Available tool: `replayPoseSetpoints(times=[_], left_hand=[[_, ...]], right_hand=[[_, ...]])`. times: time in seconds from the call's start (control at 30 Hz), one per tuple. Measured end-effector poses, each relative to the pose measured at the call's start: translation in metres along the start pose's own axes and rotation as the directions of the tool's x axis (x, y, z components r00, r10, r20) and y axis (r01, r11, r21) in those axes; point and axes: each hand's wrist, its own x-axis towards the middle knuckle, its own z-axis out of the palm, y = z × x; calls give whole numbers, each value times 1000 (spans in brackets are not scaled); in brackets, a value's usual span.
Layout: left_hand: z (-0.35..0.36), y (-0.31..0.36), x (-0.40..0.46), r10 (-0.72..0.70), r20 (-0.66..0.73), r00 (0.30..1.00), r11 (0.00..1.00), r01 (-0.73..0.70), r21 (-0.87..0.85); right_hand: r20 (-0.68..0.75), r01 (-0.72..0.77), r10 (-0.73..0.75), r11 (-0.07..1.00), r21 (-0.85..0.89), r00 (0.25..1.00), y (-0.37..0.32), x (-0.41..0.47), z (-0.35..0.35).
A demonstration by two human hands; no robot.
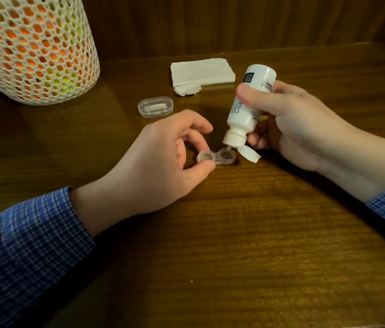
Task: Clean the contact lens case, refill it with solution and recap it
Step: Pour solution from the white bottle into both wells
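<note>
Right grip point(288, 119) around tipped bottle point(248, 107) (left grip point(163, 150) pinching case point(217, 157)).

A clear, uncapped contact lens case point(217, 158) lies flat on a wooden table. A white solution bottle point(248, 107) tilts nozzle-down over its right well, flip cap point(249, 154) hanging open. Liquid level is unclear.

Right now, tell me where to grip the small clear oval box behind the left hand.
Pinch the clear oval box across its two long sides, coming straight down from above. It lies flat on the table, too low for a side approach, and its narrow width suits finger and thumb.
</note>
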Motion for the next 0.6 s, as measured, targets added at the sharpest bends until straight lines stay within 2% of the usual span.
replayPoseSetpoints(times=[0.6], left_hand=[[-1,0,0,1,7,1000,1000,-1,0]], right_hand=[[-28,-31,32,999,7,999,-1,2,1]])
